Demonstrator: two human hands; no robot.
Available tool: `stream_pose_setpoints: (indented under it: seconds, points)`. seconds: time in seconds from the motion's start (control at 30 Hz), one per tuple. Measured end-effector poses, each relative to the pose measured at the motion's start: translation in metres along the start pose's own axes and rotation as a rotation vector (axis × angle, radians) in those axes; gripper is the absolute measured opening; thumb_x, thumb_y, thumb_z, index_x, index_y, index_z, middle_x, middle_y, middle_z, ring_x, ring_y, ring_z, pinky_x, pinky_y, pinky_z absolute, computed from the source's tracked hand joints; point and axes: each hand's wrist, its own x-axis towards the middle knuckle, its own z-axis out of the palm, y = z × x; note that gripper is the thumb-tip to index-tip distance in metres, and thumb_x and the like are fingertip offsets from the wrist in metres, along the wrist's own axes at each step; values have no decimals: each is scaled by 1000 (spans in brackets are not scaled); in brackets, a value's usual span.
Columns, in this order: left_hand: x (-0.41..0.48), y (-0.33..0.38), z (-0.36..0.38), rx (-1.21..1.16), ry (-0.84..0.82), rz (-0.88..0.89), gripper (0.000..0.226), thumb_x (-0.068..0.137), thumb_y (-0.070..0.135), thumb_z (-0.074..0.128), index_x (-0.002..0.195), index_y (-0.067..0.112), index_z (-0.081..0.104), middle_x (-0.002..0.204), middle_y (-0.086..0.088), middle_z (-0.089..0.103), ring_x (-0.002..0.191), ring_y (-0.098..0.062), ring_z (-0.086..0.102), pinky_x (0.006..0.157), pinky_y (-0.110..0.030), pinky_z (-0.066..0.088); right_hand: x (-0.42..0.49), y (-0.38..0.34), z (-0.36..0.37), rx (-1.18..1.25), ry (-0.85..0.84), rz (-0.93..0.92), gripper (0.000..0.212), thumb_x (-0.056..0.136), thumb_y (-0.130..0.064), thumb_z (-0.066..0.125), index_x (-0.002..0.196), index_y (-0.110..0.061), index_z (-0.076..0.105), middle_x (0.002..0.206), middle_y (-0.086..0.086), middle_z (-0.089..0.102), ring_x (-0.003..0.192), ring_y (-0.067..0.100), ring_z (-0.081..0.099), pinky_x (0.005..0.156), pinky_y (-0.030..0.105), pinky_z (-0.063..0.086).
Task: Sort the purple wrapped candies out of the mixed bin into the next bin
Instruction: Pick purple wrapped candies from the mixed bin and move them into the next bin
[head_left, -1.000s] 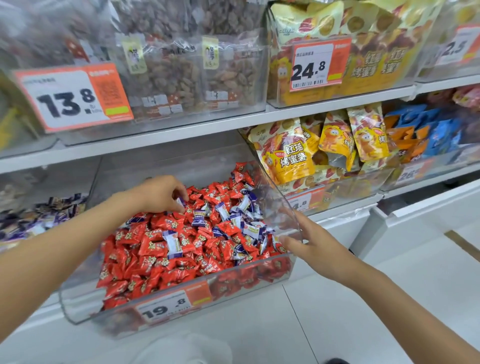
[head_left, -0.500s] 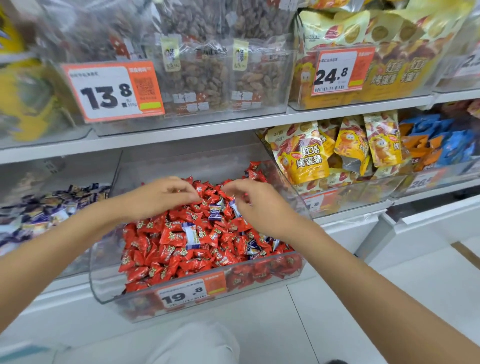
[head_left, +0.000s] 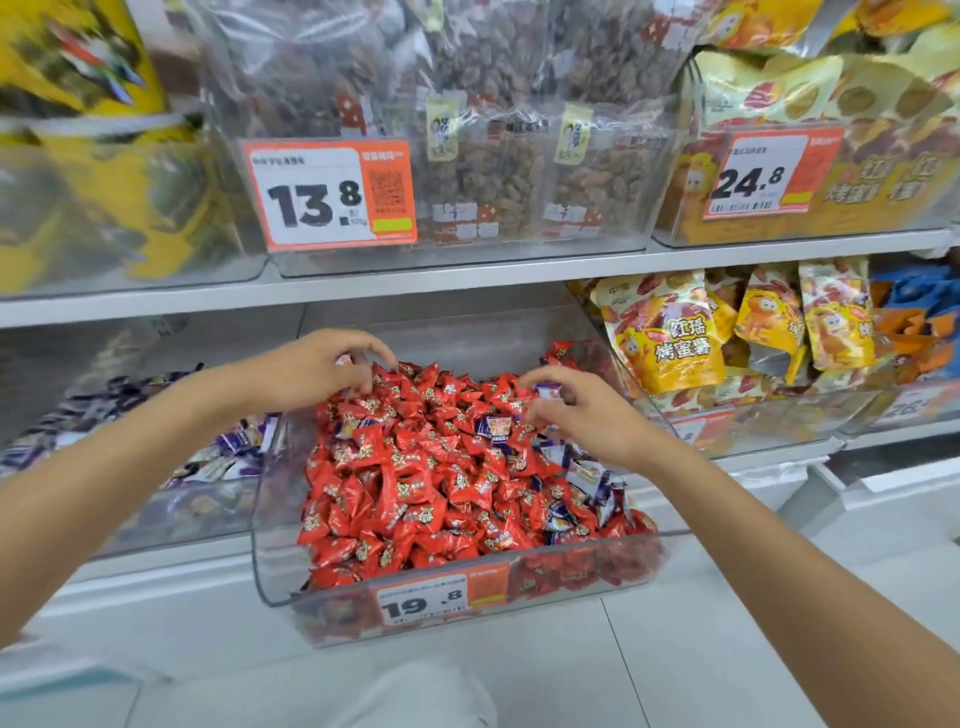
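white floor tile nearest, open. mixed bin front rim low, top open; shelf edge overhangs behind. purple candies lie mostly right among red candies; next bin just left. right hand pinches one purple candy; left hand curled at pile's back, contents unclear.

Light bright, white and even, from overhead; shadows under the shelf edge and inside the mixed bin soft and faint. Pale glare streaks on the clear plastic fronts, strongest across the nut bin above the 13.8 price tag. Centre sharp, red candies crisp; left edge smeared, yellow packs at top left and next bin blurred, and the shelf line slants and bows slightly toward the corners.
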Motion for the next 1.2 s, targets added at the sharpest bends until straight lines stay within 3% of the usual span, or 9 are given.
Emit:
stream_pose_setpoints:
  seconds: [0.13, 0.23, 0.5, 0.63, 0.7, 0.77, 0.87, 1.03, 1.2]
  points:
    - [3, -3, 5, 274, -226, -58, 29, 76, 46, 75, 102, 39, 65, 81, 9, 56, 66, -2, 50, 67, -24, 39, -14, 0, -7, 46, -12, 60, 15, 98, -10, 53, 96, -17, 67, 94, -7, 62, 77, 6, 66, 75, 32, 56]
    - [7, -4, 10, 324, -337, -108, 40, 72, 39, 82, 106, 30, 62, 77, 8, 56, 58, 0, 48, 61, -20, 37, -27, -5, -16, 69, -9, 62, 14, 98, -8, 52, 97, -11, 66, 85, 0, 65, 74, 9, 64, 72, 26, 57]
    - [4, 25, 11, 157, 59, 55, 11, 95, 24, 57, 98, 21, 67, 82, 1, 66, 63, 5, 57, 59, -13, 42, -59, -28, -62, 162, 86, 24, 17, 100, -14, 50, 104, -12, 66, 64, -1, 54, 60, 10, 55, 67, 27, 53]
    - [28, 77, 61, -124, -120, 95, 8, 98, 19, 51, 94, 22, 56, 96, -4, 66, 85, -28, 68, 65, -34, 57, -71, -13, -75, 43, 293, 24, 35, 97, 1, 43, 92, -23, 67, 67, 4, 52, 61, 19, 48, 57, 34, 43]
    - [52, 99, 97, -18, -192, 182, 11, 99, 28, 50, 98, 27, 60, 104, -1, 65, 93, -32, 63, 80, -45, 53, -79, 3, -72, 15, 346, 57, 34, 96, 2, 43, 90, -21, 68, 64, 8, 43, 59, 23, 36, 52, 29, 29]
    - [71, 119, 128, 68, -243, 253, 18, 97, 35, 55, 104, 21, 65, 103, 3, 63, 90, -20, 58, 78, -35, 48, -89, 18, -66, 58, 379, 97, 27, 96, 1, 46, 96, -11, 69, 68, 7, 48, 61, 20, 39, 54, 27, 28]
    - [93, 129, 158, 218, -364, 256, 42, 84, 48, 69, 116, 22, 64, 92, 11, 52, 86, -11, 51, 67, -23, 37, -102, 33, -61, 137, 398, 123, 25, 94, 6, 45, 99, -2, 68, 52, -24, 54, 50, -3, 44, 52, 10, 32]
    - [117, 122, 175, 474, -522, 233, 69, 79, 60, 66, 136, 23, 53, 127, -2, 51, 116, -24, 50, 83, -27, 36, -106, 49, -63, 192, 370, 97, 25, 92, 10, 45, 95, 2, 68, 48, -29, 52, 49, -6, 46, 52, 8, 33]
    - [123, 111, 184, 723, -374, 341, 47, 90, 43, 62, 130, 20, 55, 119, -8, 55, 106, -28, 53, 79, -34, 45, -108, 61, -58, 172, 287, 117, 22, 95, 4, 48, 93, -1, 69, 61, -20, 54, 54, -11, 50, 53, 5, 34]
